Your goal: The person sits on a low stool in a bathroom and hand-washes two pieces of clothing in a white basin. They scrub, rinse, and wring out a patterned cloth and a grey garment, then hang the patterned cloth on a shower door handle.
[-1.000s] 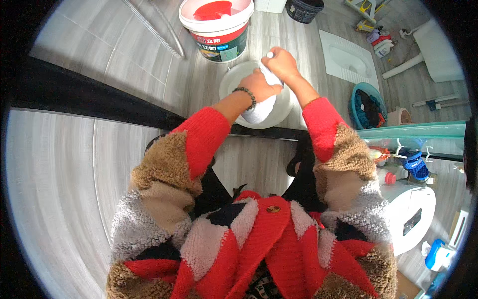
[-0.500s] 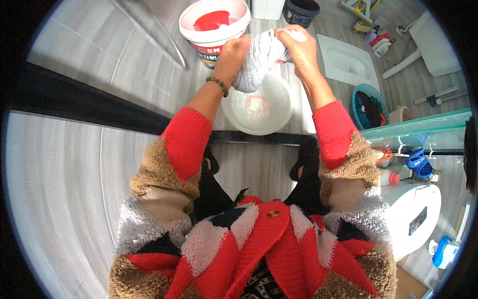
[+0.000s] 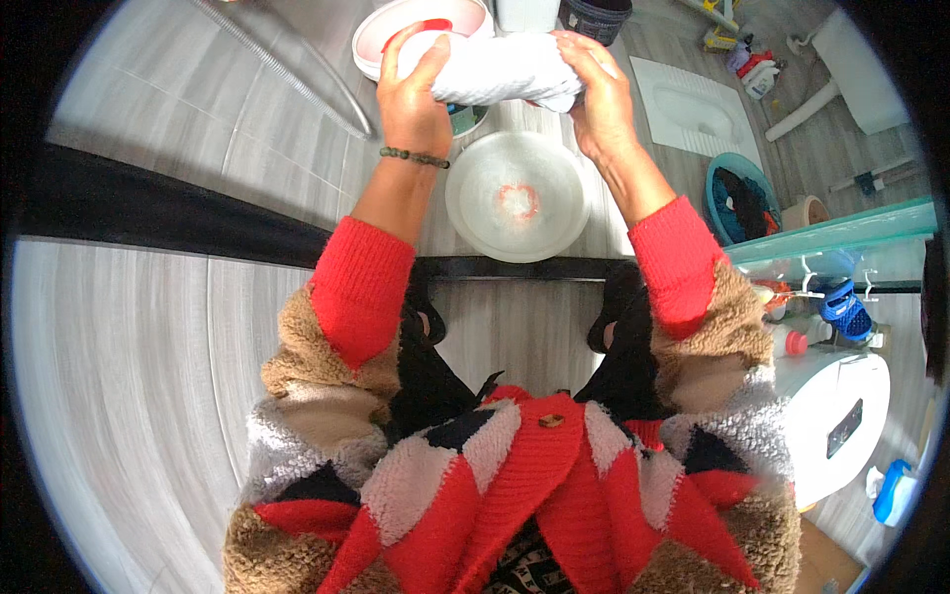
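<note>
A white cloth (image 3: 505, 71) is gathered into a thick roll and held level between my two hands. My left hand (image 3: 414, 107), with a dark bead bracelet at the wrist, is closed round its left end, thumb on top. My right hand (image 3: 602, 101) grips the other end, fingers curled over it. Below and nearer to me, apart from the cloth, a pale round basin (image 3: 473, 193) stands on the floor with a reddish pattern at its bottom. Behind the cloth and my left hand is a white bucket (image 3: 368, 42), partly hidden, with something red inside.
A black bin (image 3: 596, 22) stands at the back, and a squat toilet (image 3: 698, 111) lies to the right. Beyond are a teal tub (image 3: 730, 233) of dark clothes and a glass panel edge (image 3: 841, 233). A dark raised sill (image 3: 524, 268) crosses in front of my feet.
The cloth was bunched and hanging at a slant over the basin; now it is level, higher and farther away. My left hand has moved up and to the left.
</note>
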The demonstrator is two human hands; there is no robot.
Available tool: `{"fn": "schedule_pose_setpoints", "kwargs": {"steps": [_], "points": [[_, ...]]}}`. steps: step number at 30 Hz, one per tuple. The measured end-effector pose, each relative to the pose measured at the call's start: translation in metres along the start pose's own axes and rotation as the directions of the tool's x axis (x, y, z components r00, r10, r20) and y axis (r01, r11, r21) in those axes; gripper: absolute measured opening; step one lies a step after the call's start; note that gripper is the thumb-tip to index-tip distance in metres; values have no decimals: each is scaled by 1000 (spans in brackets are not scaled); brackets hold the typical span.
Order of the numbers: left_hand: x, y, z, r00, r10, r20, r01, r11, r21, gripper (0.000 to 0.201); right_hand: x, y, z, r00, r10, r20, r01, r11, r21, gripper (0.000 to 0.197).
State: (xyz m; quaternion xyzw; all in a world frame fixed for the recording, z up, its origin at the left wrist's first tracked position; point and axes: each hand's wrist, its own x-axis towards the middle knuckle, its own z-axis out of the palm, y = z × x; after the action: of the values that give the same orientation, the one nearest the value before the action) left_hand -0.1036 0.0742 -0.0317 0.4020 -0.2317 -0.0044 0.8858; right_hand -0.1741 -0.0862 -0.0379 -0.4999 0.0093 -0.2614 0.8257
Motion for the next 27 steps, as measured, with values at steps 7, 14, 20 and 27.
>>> {"fn": "schedule_pose_setpoints", "kwargs": {"steps": [7, 14, 20, 27], "points": [[-36, -4, 25, 811, 199, 551, -560, 537, 631, 34, 17, 36, -47, 828, 557, 66, -554, 796, 244, 28], [-74, -31, 25, 596, 78, 799, -728, 473, 496, 25, 20, 65, -46, 689, 707, 161, -719, 695, 24, 31], [-89, -57, -1, 377, -77, 923, -818, 439, 371, 16, 26, 88, -37, 681, 716, 154, -658, 691, -299, 20], [-97, -101, -26, 252, -315, 915, -845, 389, 367, 14, 28, 126, -32, 831, 548, 90, -279, 552, -786, 21]]}}
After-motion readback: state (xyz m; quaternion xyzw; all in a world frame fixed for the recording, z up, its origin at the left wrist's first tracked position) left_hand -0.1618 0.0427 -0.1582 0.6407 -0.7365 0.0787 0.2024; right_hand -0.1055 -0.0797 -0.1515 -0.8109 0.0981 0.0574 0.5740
